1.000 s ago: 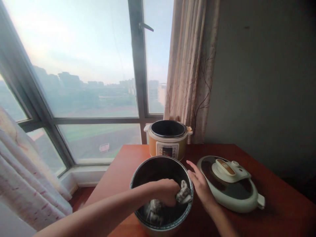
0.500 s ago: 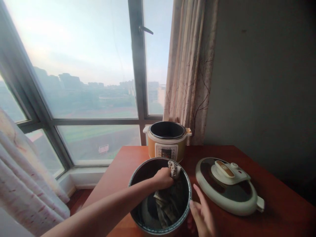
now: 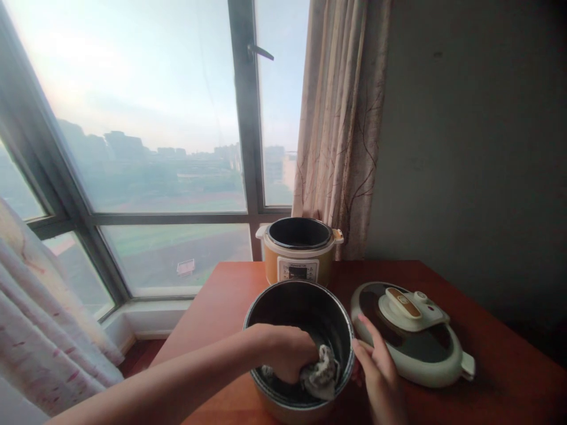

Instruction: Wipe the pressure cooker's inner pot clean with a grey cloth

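The worktop [image 3: 221, 295] is reddish brown and smooth, and it carries the cooker [image 3: 272, 265] at its far side, near the window. The cooker is cream and tan, with a dark inside and a small panel in front. To the right of it lies the lid [image 3: 411, 344], pale green with dark glass and a brown grip on top. The pot [image 3: 287, 307] is in front of the cooker, nearer to the person, with its mouth upward; I cannot tell if its bottom rests fully on the worktop. It is round and deep, dark inside, with a lighter, worn-looking rim. I judge it stiff and of moderate weight, and its smooth wall can slip or turn under rubbing, so a good hold is on the rim, with thumb and fingers on two sides of the wall. The right hand [image 3: 383, 372] has its thumb at the right side of this rim, and its fingers are apart. The left hand [image 3: 287, 351] is inside the pot, its fingers curled and closed on the cloth [image 3: 321, 375], though their tips are hidden. The cloth is grey-white, mottled and crumpled; it should be light and soft, best held in a bunch.
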The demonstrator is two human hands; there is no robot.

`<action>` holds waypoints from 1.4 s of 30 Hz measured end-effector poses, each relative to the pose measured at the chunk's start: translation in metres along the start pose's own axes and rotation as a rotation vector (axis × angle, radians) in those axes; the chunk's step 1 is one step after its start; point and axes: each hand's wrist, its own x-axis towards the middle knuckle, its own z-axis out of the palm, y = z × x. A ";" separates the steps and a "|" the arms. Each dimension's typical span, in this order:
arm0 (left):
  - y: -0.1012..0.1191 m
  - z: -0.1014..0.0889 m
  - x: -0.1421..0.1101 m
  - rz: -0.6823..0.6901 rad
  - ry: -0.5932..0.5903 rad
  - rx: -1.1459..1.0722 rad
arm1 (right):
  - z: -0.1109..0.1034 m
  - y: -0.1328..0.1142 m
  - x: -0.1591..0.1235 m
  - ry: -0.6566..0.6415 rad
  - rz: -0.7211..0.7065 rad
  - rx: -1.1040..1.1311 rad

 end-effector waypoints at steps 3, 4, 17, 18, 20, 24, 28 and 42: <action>-0.008 -0.005 -0.013 0.048 -0.124 0.108 | -0.004 -0.006 0.009 0.001 -0.003 -0.030; -0.010 -0.006 -0.016 0.045 -0.146 0.128 | -0.004 -0.007 0.011 -0.008 -0.011 -0.039; 0.006 0.022 0.022 -0.059 0.056 0.050 | 0.004 0.022 0.029 0.138 -0.269 -0.199; 0.006 0.022 0.027 -0.111 0.077 0.013 | 0.003 0.023 0.030 0.126 -0.272 -0.198; 0.001 0.019 0.036 -0.232 0.155 -0.111 | 0.001 0.024 0.031 0.100 -0.272 -0.195; -0.026 0.012 0.049 -0.429 0.402 -0.422 | 0.000 0.020 0.030 0.092 -0.290 -0.207; -0.045 0.014 0.055 -0.481 0.408 -0.493 | 0.004 0.017 0.031 0.099 -0.293 -0.218; -0.007 -0.004 -0.001 0.013 -0.104 0.046 | 0.008 -0.007 0.055 0.061 -0.190 -0.192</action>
